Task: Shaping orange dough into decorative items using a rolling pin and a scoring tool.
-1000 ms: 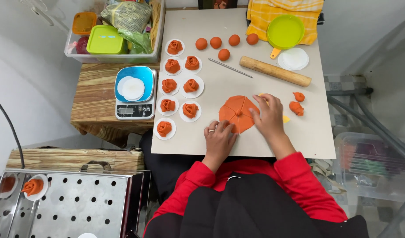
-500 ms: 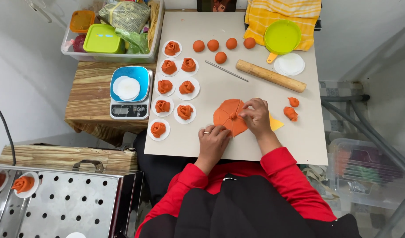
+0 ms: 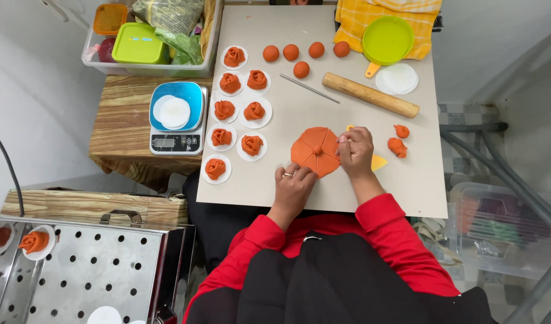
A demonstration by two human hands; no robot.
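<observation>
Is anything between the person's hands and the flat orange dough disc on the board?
Nothing visible. The left hand rests against the lower edge of the orange dough disc, and the right hand touches its right edge. The rolling pin lies apart, farther up the board.

We can't see the orange dough disc's (image 3: 314,150) right edge under the right hand (image 3: 354,152). Yellow scraper (image 3: 378,162) mostly hidden behind that hand. Steamer tray (image 3: 77,270) cut off at left and near edges. Far-left bin (image 3: 149,36) contents cropped at the top.
</observation>
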